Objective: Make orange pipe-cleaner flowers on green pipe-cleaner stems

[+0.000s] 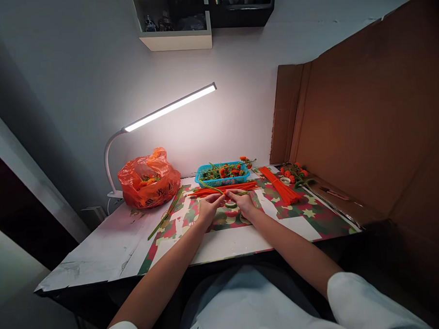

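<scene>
My left hand (208,206) and my right hand (244,202) meet over the middle of the table, fingers pinched together. Between them they hold a thin green stem (211,186), which slants up and left past my left fingertips. A bit of orange-red shows at the fingertips, too small to make out. Just below the fingers is a ring-shaped green roll (230,204), perhaps tape; whether it hangs or lies flat I cannot tell. Behind my hands lies a row of orange-red sticks (238,186).
A blue basket (202,180) of orange flowers stands by the wall. To its left are an orange plastic bag (151,187), a lit lamp (171,106) and green stems (167,214). At right lie a bundle of orange strips (280,186), orange flowers (294,173) and a cardboard panel (362,105).
</scene>
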A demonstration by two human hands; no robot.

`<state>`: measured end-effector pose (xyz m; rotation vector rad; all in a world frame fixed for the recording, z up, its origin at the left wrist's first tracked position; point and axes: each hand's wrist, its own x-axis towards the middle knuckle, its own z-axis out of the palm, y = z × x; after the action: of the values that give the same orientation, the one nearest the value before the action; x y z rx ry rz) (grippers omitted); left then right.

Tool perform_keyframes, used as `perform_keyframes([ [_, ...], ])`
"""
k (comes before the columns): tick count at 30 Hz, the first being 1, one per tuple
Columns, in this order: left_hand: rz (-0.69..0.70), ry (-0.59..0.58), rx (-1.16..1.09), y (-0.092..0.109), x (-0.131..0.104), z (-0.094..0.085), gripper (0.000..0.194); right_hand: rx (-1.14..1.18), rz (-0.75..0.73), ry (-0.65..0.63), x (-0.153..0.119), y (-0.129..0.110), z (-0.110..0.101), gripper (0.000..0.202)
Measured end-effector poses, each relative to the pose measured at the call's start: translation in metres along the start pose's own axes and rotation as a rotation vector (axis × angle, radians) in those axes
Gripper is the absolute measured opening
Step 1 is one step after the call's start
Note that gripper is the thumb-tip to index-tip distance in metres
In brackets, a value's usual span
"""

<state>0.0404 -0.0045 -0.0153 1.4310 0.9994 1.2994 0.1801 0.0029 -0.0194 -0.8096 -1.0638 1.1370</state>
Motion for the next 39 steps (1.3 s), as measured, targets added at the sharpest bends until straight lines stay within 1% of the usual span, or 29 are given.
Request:
perform_keyframes([
  [7, 0.009, -0.044, 0.077, -0.004, 0.0, 0.001, 0.022, -0.072, -0.03, -0.061, 0.001, 0.001, -0.001, 0.03],
  [14, -0.012, -0.065, 0.061, -0.005, -0.001, 0.0, 0.023, -0.128, -0.027, -0.122, 0.003, 0.003, -0.002, 0.032],
  [21, -0.076, -0.048, -0.076, -0.006, 0.003, 0.0, 0.02, -0.103, 0.005, -0.144, 0.001, -0.001, 0.004, 0.039],
  [26, -0.11, 0.024, -0.218, -0.006, 0.007, -0.002, 0.021, -0.069, 0.034, -0.113, 0.0, -0.008, 0.003, 0.041],
  [30, -0.109, 0.056, -0.319, -0.004, 0.006, -0.002, 0.018, -0.037, 0.057, -0.072, 0.0, -0.008, 0.0, 0.039],
  [33, -0.115, 0.054, -0.372, -0.002, 0.004, 0.0, 0.024, -0.012, 0.096, -0.061, 0.001, -0.005, -0.001, 0.035],
  [35, -0.129, 0.043, -0.39, 0.0, 0.003, 0.001, 0.027, 0.004, 0.133, -0.063, 0.001, -0.004, -0.001, 0.03],
  [39, -0.162, 0.026, -0.411, 0.001, 0.002, 0.002, 0.021, 0.057, 0.248, -0.086, 0.003, -0.005, -0.003, 0.019],
])
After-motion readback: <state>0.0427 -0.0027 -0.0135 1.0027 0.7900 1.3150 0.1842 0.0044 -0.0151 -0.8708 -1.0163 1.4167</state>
